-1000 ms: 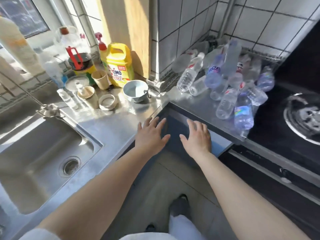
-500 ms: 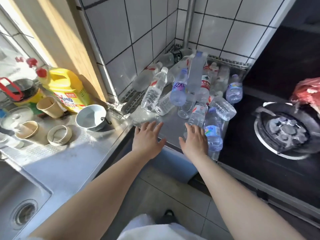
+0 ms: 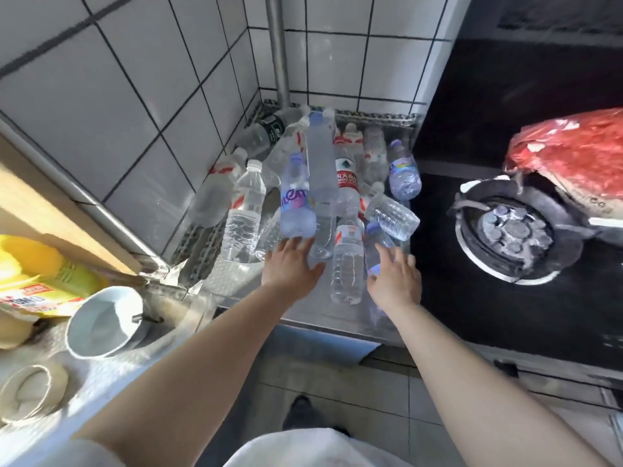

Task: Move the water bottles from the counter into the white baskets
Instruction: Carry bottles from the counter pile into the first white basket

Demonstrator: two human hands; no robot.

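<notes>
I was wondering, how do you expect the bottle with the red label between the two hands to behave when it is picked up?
The bottle with the red label looks clear and empty, so it is probably very light. Its thin ribbed plastic would likely dent under a firm squeeze. It lies on its side on the steel counter, touching neighbouring bottles, so a nudge may roll it and shift the pile.

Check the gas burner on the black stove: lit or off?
Off, as far as visible. The round gas burner on the black stove shows bare grey caps, no flame.
</notes>
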